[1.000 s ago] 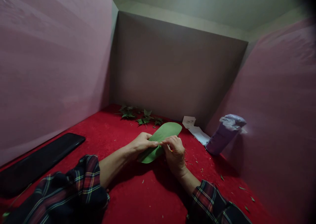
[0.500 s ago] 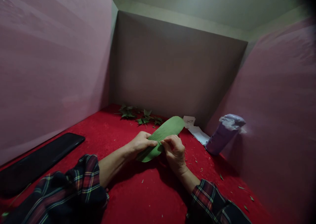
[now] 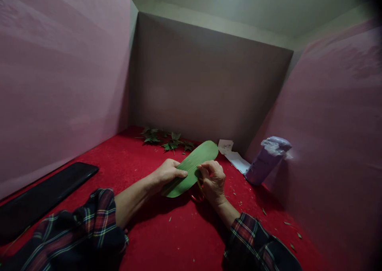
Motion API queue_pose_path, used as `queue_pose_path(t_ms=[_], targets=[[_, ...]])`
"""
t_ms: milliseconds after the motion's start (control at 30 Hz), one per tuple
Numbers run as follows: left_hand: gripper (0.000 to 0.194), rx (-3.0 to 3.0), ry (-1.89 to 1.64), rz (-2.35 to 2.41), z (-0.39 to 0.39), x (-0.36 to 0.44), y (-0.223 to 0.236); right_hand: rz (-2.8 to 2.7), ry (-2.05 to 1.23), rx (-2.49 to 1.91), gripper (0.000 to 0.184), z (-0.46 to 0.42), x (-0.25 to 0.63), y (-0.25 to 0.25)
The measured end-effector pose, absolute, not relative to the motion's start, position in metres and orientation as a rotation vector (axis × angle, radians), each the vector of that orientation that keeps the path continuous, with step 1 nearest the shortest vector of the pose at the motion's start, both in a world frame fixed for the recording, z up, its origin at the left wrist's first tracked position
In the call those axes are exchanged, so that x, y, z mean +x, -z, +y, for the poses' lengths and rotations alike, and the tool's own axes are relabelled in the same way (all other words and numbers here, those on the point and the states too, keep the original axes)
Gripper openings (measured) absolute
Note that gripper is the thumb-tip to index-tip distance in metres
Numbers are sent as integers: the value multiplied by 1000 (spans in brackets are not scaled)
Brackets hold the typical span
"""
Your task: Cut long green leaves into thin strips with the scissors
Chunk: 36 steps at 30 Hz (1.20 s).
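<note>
While the left hand (image 3: 167, 172) clamps a long green leaf (image 3: 195, 161) with thumb on top and fingers underneath, the right hand (image 3: 213, 181) works at its near right edge, thumb and forefinger closed together. Left grip is firm on the leaf; right grip is a shut pinch at the margin, other fingers curled in. Whether a sliver of leaf sits between those right fingertips is too small to tell. Leaf is held between both hands, above the tabletop (image 3: 155, 239), slanting up and away to the right, rounded end farthest, pale midrib lengthwise. Under the right hand, a red loop (image 3: 197, 199) shows in shadow, maybe a scissor handle, too dark to be sure.

Both forearms come out of dark plaid sleeves (image 3: 103, 215), pushed up off the wrists. Tabletop is red, cloth-like, with small scraps (image 3: 292, 247) scattered mostly to the right. Beyond the leaf, leafy sprigs (image 3: 171, 143) lie near the back panel (image 3: 209, 80), which is grey. Right of them, white papers (image 3: 238, 161), one with dark print. Next to the papers, a purple package (image 3: 264, 167) stands tilted, clear plastic bunched round its top, near the right pink panel (image 3: 334, 131). Far left, a flat black object (image 3: 50, 197), long and glossy, lies along the left pink panel (image 3: 65, 84).
</note>
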<state>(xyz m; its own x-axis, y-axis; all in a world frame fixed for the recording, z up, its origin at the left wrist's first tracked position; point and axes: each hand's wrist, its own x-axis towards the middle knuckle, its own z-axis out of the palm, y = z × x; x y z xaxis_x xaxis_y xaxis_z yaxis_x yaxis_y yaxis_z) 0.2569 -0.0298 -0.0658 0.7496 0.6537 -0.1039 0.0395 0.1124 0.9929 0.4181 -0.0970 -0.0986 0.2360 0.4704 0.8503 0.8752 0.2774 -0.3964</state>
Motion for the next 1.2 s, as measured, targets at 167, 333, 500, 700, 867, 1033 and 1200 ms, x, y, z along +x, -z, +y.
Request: queue_pose_path(t_ms=[167,333,500,700,867,1033,1200], targets=[[22,1401,-487,644,-31,256,63,-1365,508,-1357,17,-96,426,97],[21,1397,-464,674,-35,255,58,-1369,574,-1361,16,-96,438,94],[21,1408,-449,663,-36,253,56,-1346,656,-1382,17,-96,456,93],[18,1424,-356,629,-33,246,53,-1272,746,-1412,20,-99,477,87],[17,1493,-269,577,-21,236,54,-1188,806,-1439,20,-101,496,85],[17,1556,-188,549,-8,226,53,-1054,872,-1506,19,-102,513,86],[17,1600,-139,532,0,216,43,-933,897,-1587,22,-103,519,85]])
